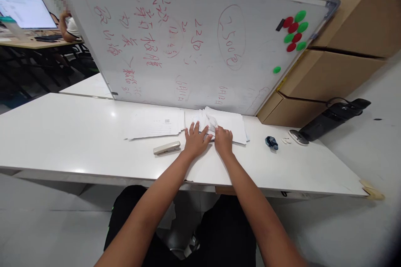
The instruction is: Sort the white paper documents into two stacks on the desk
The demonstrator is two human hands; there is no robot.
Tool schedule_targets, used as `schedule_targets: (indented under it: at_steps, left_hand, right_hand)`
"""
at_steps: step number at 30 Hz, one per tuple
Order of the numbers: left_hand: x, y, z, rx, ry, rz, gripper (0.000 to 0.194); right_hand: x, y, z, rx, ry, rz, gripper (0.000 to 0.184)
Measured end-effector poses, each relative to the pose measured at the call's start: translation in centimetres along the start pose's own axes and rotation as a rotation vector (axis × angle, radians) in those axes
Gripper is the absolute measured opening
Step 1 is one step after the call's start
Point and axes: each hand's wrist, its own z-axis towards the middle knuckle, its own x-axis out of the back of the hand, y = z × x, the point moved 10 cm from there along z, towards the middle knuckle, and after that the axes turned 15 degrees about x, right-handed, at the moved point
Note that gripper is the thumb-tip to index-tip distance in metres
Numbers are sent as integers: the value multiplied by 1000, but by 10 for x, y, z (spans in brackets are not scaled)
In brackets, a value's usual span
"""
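My left hand (196, 141) lies with fingers spread on white sheets, close to the middle of the desk. Beside it, the fingers of my right hand (223, 139) are closed on the edge of a lifted, bent sheet of paper (211, 119). Beneath and behind my right hand spreads a stack of papers (235, 126). Another paper stack (153, 124), printed on top, is to the left. A beige stapler (166, 148) rests on the desk left of my left hand. Something thin and dark shows between the hands; its kind is unclear.
A whiteboard (200, 50) with red writing stands along the desk's (78, 133) back. Cardboard boxes (300, 75) are stacked at right, near a dark bottle (332, 119) and a small dark blue object (271, 142). At far left, a person's arm (66, 29) shows near a monitor (26, 10).
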Motion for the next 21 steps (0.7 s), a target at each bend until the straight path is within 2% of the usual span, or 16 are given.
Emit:
schedule_targets:
  at_steps: [9, 16, 21]
  left_hand:
    - [1, -1, 0, 3, 12, -25, 62]
    - [2, -4, 2, 24, 13, -40, 63]
    - [-6, -4, 1, 7, -40, -8, 60]
  right_hand:
    - [9, -2, -2, 80, 90, -35, 38]
    - [13, -7, -4, 146, 166, 19, 38]
    - [17, 5, -7, 49, 225, 56, 40]
